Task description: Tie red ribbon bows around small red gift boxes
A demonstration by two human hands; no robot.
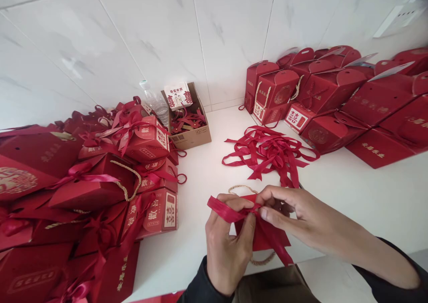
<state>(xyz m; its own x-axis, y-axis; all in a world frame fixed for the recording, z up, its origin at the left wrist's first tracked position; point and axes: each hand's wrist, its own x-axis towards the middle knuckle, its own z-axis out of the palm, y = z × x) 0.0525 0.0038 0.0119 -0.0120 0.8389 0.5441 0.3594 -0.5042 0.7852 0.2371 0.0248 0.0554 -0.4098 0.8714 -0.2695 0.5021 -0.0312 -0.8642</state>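
Note:
A small red box (pixel 262 238) with gold rope handles (pixel 263 261) stands at the front edge of the white table. Over its top runs a red ribbon (pixel 227 210), gathered at the middle, one end pointing left and another hanging down to the right. My left hand (pixel 230 238) pinches the ribbon between thumb and fingers on the left of the gather. From the right, my right hand (pixel 284 207) closes thumb and index finger on the ribbon at the gather. Both hands nearly touch there and hide part of the box top.
A heap of loose red ribbons (pixel 270 153) lies behind the box. Stacked red boxes, many with bows, fill the left (pixel 96 173); more red boxes (pixel 337 93) stand at the back right. A cardboard carton (pixel 192 138) and a plastic bottle (pixel 155 102) are near the tiled wall.

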